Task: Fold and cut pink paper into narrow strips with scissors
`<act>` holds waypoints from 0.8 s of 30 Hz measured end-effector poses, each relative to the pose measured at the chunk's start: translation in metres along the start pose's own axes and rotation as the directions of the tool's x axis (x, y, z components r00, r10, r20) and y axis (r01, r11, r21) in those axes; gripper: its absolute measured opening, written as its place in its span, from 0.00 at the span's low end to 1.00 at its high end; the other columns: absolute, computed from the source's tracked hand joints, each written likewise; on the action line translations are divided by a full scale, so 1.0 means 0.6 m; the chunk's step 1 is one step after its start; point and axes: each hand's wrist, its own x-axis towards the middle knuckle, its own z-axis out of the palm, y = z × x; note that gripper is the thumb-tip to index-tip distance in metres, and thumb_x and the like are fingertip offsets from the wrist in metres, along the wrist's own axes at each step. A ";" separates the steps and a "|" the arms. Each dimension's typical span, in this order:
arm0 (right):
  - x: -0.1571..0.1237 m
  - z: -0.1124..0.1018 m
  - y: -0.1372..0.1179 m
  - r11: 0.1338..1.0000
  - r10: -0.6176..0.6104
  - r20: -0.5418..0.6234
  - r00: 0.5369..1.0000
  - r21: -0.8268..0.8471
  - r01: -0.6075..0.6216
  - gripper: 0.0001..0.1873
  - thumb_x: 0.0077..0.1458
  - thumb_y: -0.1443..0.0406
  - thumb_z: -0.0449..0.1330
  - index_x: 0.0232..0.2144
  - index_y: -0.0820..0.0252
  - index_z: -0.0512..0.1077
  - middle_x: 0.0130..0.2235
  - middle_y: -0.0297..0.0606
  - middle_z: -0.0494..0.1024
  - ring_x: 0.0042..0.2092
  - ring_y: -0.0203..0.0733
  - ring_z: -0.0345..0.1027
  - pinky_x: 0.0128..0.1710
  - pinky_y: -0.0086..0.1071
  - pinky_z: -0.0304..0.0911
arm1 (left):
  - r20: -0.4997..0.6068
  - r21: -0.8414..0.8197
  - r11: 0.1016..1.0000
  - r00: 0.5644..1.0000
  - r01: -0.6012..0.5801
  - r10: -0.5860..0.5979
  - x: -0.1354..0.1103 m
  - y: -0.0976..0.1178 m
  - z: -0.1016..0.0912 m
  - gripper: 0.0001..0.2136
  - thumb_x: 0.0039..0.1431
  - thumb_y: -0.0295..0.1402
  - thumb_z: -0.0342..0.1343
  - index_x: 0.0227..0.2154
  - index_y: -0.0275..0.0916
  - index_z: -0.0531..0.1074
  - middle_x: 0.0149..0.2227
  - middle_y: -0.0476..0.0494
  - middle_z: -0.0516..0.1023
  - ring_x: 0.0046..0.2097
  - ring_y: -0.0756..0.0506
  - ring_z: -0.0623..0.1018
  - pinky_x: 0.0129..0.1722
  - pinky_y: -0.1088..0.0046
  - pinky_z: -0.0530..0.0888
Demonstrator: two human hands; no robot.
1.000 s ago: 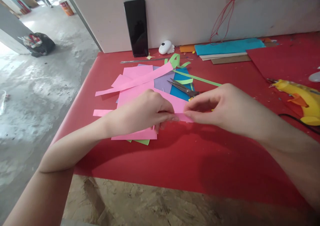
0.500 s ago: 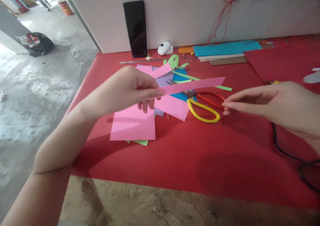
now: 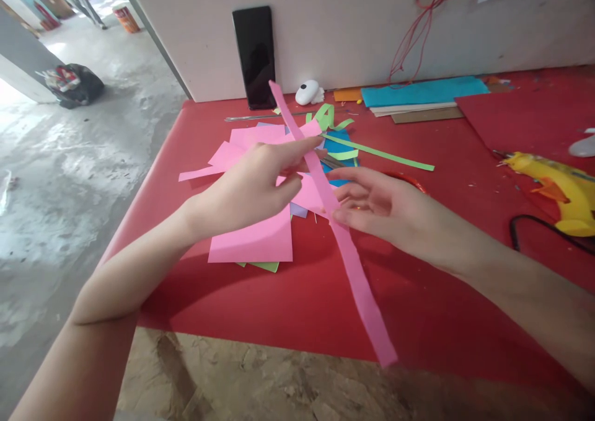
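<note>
Pinched the long pink strip [image 3: 346, 247] high up in the left hand [image 3: 253, 188], propped its middle on fingertips of the spread right hand [image 3: 385, 207], aloft over the paper pile [image 3: 253, 241], apparently for hanging straight, clear of clutter.

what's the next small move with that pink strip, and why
Probably close the right hand on the pink strip where its fingertips touch it: only the left hand pinches the strip, up high, the right hand is open, and the long lower end hangs loose over the red table.
</note>
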 end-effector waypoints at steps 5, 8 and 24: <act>-0.015 0.009 -0.003 0.983 -0.031 -0.079 0.996 -0.180 0.016 0.29 0.48 0.52 0.63 0.51 0.58 0.69 0.41 0.40 0.78 0.36 0.40 0.75 0.35 0.34 0.73 | 0.072 0.452 0.888 0.996 -0.085 0.058 -0.005 0.014 0.001 0.17 0.56 0.23 0.46 0.34 0.40 0.81 0.18 0.50 0.70 0.20 0.53 0.58 0.22 0.74 0.56; -0.032 0.016 -0.010 0.953 -0.066 -0.086 0.994 -0.302 0.037 0.28 0.49 0.51 0.62 0.50 0.57 0.72 0.45 0.42 0.80 0.39 0.44 0.77 0.36 0.37 0.74 | 0.146 0.661 0.748 0.988 -0.062 -0.047 -0.006 0.027 0.002 0.15 0.57 0.24 0.47 0.29 0.40 0.81 0.17 0.48 0.68 0.20 0.51 0.53 0.22 0.71 0.50; -0.013 -0.023 0.002 0.828 -0.192 -0.192 0.963 -0.558 0.054 0.09 0.55 0.64 0.58 0.34 0.55 0.79 0.36 0.37 0.83 0.37 0.46 0.77 0.37 0.38 0.69 | 0.267 0.395 0.915 0.963 -0.086 -0.025 -0.016 0.027 -0.013 0.15 0.65 0.30 0.49 0.27 0.36 0.78 0.21 0.50 0.75 0.21 0.54 0.67 0.21 0.76 0.55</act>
